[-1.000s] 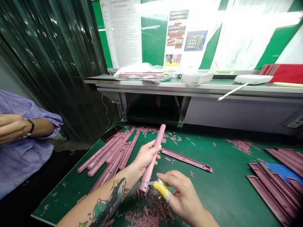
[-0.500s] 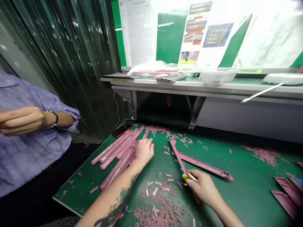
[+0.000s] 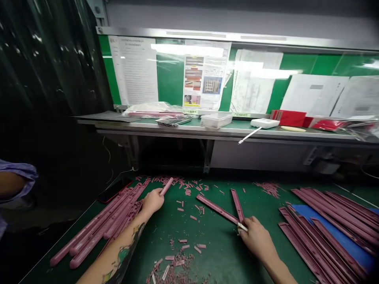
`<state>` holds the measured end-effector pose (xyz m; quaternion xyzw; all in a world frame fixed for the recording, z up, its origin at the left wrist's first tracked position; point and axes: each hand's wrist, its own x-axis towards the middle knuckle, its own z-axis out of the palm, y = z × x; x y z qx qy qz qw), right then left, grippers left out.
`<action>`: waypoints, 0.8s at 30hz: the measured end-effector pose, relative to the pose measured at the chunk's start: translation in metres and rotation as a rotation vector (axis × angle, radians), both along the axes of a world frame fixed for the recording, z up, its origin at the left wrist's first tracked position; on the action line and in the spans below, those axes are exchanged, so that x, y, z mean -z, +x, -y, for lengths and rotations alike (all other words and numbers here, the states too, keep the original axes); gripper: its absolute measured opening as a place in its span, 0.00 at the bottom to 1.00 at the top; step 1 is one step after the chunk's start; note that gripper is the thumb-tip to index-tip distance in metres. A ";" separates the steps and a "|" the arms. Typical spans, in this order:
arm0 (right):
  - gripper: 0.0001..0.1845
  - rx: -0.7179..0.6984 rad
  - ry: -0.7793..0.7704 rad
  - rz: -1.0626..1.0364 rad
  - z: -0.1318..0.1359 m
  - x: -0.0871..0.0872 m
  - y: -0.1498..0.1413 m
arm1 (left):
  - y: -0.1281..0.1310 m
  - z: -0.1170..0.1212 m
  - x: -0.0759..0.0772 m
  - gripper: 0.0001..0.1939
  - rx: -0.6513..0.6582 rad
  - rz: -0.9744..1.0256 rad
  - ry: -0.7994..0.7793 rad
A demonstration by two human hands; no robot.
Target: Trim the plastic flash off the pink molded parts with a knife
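My left hand (image 3: 153,201) is closed around a pink plastic strip (image 3: 167,186), whose rounded end sticks out past the fingers. It is beside a fanned pile of long pink strips (image 3: 99,221) on the left. My right hand (image 3: 253,235) is closed on a slim white-tipped tool (image 3: 242,227); its kind is hidden by the fingers. Two channelled pink strips meet at these fingers, a short-looking one (image 3: 237,204) and a longer one (image 3: 217,208) slanting left. Whether the hand grips either strip, I cannot tell.
Pink offcuts (image 3: 170,258) litter the green table (image 3: 216,244), with another heap (image 3: 268,188) at the back. More strips (image 3: 308,240) lie over a blue sheet (image 3: 352,252) on the right. A phone (image 3: 114,192) and a co-worker's sleeve (image 3: 19,171) are at left.
The view has swung right, bringing the right-hand strips fully into sight. My left hand has lifted a strip from beside the pile. My right hand has brought its fingers to where two strips meet.
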<state>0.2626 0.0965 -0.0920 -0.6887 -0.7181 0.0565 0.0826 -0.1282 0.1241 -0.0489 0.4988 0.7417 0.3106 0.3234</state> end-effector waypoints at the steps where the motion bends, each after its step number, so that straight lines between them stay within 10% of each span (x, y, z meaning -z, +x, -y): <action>1: 0.10 -0.003 0.009 -0.013 0.006 -0.002 0.000 | 0.007 0.004 -0.003 0.16 0.017 0.088 0.032; 7: 0.14 -0.300 0.040 -0.162 0.044 0.005 -0.040 | 0.053 0.060 -0.025 0.24 0.203 0.584 0.144; 11: 0.10 -0.247 -0.054 -0.245 0.048 0.001 -0.057 | 0.065 0.103 -0.031 0.27 0.253 0.834 0.077; 16: 0.22 -0.439 -0.245 -0.781 0.050 -0.067 -0.065 | 0.058 0.127 -0.029 0.27 0.288 1.077 -0.026; 24: 0.17 -0.571 -0.354 -1.367 0.075 -0.139 -0.097 | 0.027 0.135 -0.051 0.20 0.625 0.684 0.086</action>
